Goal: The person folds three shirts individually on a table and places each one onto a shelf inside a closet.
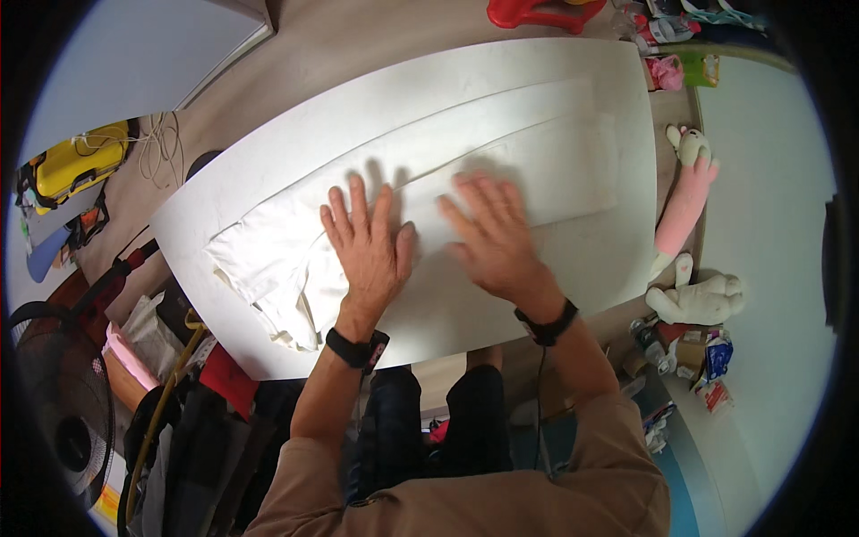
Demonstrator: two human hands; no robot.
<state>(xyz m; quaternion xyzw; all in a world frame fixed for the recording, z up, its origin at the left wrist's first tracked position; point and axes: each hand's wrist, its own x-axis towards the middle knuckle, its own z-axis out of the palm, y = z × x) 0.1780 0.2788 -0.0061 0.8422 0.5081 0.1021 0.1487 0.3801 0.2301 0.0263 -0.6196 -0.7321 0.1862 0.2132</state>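
White trousers [277, 237], as they appear, lie spread across a white table [438, 313]. Two long, flat legs stretch to the right, one overlapping the other, while the left end is creased and bunched. My left hand [369, 242] rests flat with fingers spread near the middle of the cloth, beside the creased part. To its right, my right hand [497, 233] is over the nearer leg, fingers extended and somewhat blurred. Neither hand grips anything. Whether the right palm presses on the fabric or hovers just above it, I cannot tell. Each wrist wears a dark band.
Past the table's right edge lie a long pink plush toy [687, 201] and a white plush toy [702, 295]. A fan [63, 403] and piled bags stand at the left, below a yellow case [82, 166]. A red plastic object [541, 12] sits beyond the far edge.
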